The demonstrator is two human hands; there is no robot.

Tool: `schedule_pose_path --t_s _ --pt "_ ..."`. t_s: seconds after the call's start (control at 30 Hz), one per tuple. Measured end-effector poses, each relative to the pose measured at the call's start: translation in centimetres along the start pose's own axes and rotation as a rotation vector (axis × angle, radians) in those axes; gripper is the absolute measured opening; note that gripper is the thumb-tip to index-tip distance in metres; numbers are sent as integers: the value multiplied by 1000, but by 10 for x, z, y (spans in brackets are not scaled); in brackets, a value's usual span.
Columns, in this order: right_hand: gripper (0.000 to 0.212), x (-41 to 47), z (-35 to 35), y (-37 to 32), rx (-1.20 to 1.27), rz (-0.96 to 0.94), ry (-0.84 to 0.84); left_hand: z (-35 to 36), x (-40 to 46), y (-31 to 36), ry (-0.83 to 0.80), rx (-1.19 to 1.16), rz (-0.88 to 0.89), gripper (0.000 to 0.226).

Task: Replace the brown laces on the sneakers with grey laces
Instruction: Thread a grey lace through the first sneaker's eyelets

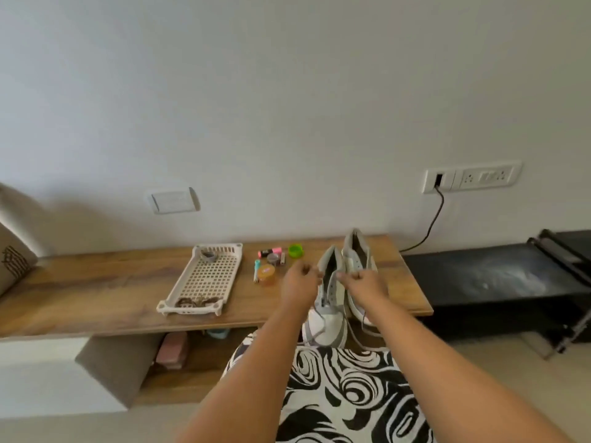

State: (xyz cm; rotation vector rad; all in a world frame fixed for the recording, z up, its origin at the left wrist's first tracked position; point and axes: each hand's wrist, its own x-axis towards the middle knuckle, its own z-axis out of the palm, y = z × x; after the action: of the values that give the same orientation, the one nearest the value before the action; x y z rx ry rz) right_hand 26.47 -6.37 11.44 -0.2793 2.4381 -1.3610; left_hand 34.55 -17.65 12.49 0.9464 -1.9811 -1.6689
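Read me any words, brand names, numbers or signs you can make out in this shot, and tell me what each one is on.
None can be read.
Pink tube: a dark band, too blurred to tell if it is a label.
Orange jar: a pale mark on the lid, too small to read.
Sneakers: no visible brand or lettering.
Wall socket panel: only switches and sockets, no legible marking.
Pillow: a dark pattern, not clearly text.
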Motion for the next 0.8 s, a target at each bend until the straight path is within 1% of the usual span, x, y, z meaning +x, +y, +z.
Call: schedule_pose_path --t_s 0.07,0.1,0.17,0.23,0.33,0.4,0.47,0.57,0.7,0.8 --pt "33 1 21 35 -83 70 -38 9 -3 -36 47 -64 -183 13" --pt "30 5 30 48 -107 101 -59 14 -3 -54 75 -28 -237 13" --pt "26 13 43 62 -108 141 -70 22 0 -79 120 165 -215 13" --pt "26 21 48 65 -85 154 -41 25 4 -92 121 259 -186 13" --pt "34 34 53 67 -149 127 -45 30 12 -96 87 258 -202 9" --pt "36 39 56 67 -188 90 -51 32 17 -97 101 288 -175 7" --pt "33 43 59 63 -226 36 -52 34 22 -97 129 287 -137 9" --pt "28 51 61 54 -239 -10 -60 35 27 -95 117 272 -111 6" --pt "24 61 63 51 -179 -4 -4 36 34 -95 65 240 -28 7" --pt "23 62 64 52 -142 10 8 36 40 -97 38 225 0 8"
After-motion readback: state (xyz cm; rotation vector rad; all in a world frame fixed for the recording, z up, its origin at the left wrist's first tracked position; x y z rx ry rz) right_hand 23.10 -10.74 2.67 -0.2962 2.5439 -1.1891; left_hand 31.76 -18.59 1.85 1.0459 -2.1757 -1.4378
